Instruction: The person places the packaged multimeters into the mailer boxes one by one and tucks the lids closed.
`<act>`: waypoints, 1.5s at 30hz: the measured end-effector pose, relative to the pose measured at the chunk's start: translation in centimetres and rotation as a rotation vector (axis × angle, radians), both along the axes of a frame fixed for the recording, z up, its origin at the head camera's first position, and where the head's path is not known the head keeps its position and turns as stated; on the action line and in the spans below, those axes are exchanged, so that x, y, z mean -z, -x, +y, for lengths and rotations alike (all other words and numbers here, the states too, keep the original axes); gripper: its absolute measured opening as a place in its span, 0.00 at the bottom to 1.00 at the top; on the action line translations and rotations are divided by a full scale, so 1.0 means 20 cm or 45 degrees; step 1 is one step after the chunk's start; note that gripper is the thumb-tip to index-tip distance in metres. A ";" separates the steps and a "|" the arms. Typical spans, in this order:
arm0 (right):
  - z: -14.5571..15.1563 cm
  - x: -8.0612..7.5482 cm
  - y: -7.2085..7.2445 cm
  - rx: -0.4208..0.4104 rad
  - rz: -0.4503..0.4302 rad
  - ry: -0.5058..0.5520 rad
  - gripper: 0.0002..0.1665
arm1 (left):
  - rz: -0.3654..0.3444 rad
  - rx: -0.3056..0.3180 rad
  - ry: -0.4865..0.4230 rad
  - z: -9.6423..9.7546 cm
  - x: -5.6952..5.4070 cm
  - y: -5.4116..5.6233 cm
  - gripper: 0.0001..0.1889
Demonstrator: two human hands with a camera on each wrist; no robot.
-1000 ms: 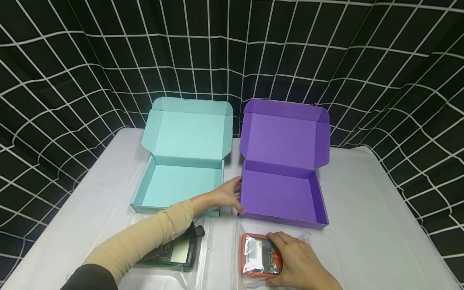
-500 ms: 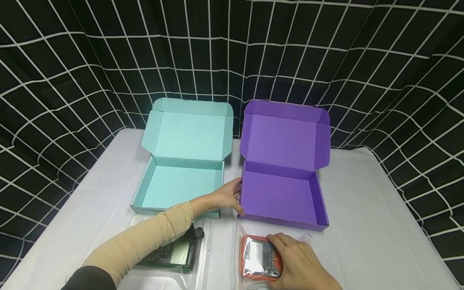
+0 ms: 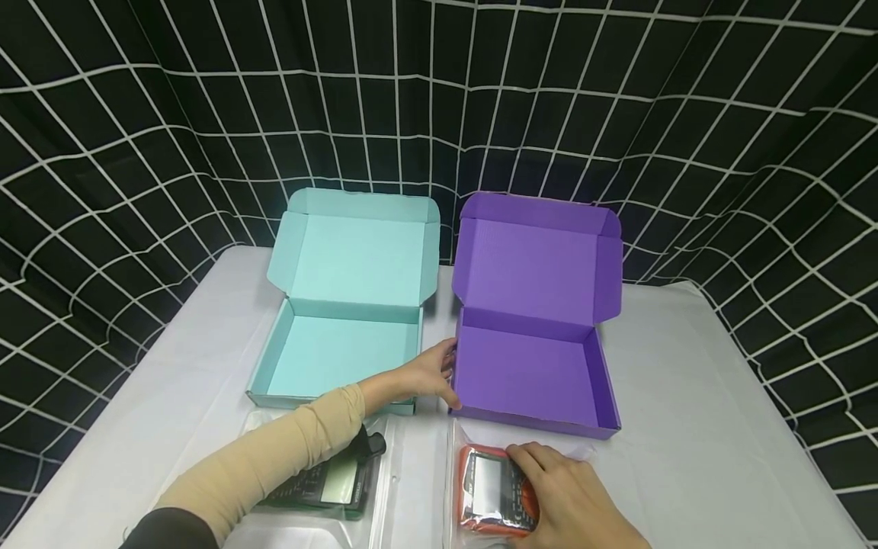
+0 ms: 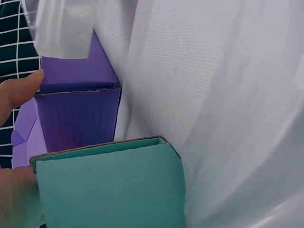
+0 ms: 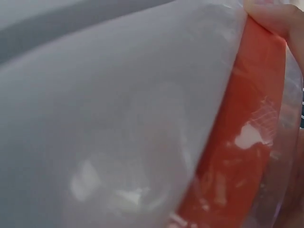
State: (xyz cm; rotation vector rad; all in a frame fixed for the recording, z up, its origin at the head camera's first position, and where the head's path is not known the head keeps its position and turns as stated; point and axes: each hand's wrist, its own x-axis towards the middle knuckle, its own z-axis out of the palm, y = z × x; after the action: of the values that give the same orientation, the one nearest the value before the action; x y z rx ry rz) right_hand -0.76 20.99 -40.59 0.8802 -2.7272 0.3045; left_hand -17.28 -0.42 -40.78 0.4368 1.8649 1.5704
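An orange and black multimeter (image 3: 497, 492) in a clear plastic bag (image 3: 450, 496) lies at the near middle of the table. My right hand (image 3: 572, 499) grips its right side through the plastic; the right wrist view shows the multimeter's orange edge (image 5: 247, 118) close up. My left hand (image 3: 432, 374) rests against the left wall of an open purple box (image 3: 542, 418), with the thumb (image 4: 21, 90) at its front corner. The other left fingers are partly hidden in the gap between the purple box and an open teal box (image 3: 343, 309).
Under my left forearm lies another bagged device, dark green with a display (image 3: 339, 484), partly covered. Both box lids stand raised at the back. White cloth (image 3: 713, 427) covers the table, and a black curtain with white grid lines (image 3: 535, 114) surrounds it.
The multimeter has tilted slightly in my right hand, and the glare on its display has shifted. My left hand keeps its place at the purple box.
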 end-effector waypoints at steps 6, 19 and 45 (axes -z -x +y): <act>0.00 -0.03 0.00 -0.028 0.034 -0.001 0.57 | 0.004 -0.008 0.012 -0.01 0.00 0.00 0.59; 0.02 -0.15 0.01 -0.026 -0.026 0.025 0.56 | 0.005 -0.019 -0.010 0.00 0.01 0.00 0.58; 0.08 -0.25 0.13 -0.039 0.176 -0.034 0.56 | 0.003 -0.024 0.002 -0.01 0.00 -0.02 0.59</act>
State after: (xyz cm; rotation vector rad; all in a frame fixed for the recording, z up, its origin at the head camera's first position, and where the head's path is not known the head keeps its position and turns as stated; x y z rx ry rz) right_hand -3.39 22.57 -35.61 0.9156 -2.5987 0.2058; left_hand -16.96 -0.57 -40.75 0.4217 1.8775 1.5812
